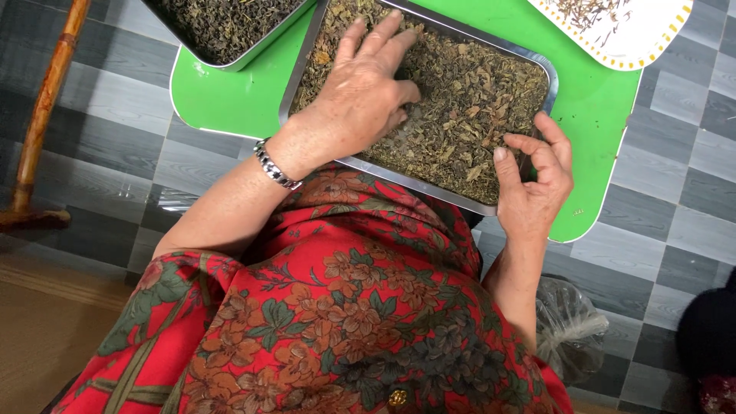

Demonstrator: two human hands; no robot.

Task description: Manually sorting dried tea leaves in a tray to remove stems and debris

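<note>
Sorting through dried leaves [460, 100] in a metal tray [546, 67] on a green table [230, 100]; best done with light pressure, spreading a thin layer and not pushing leaves over the low rim.

Left hand [360, 96] flat on the leaves, palm down, fingers [376, 34] spread wide and stretched toward the far side of the tray, holding nothing; leaves directly under palm and fingertips, touching. Right hand [537, 180] at the near right corner of the tray, fingers [521, 142] curled narrow, thumb close to forefinger as if pinching; cannot tell whether a small piece is between them; leaves just beside these fingertips, at the tray edge.

Second tray [264, 47] of darker leaves at the far left; white plate [652, 38] with thin stems at the far right; wooden stick [42, 107] on the grey tiled floor [675, 222]; clear plastic bag [567, 326] near the right elbow; silver bracelet [274, 165] on the left wrist.
</note>
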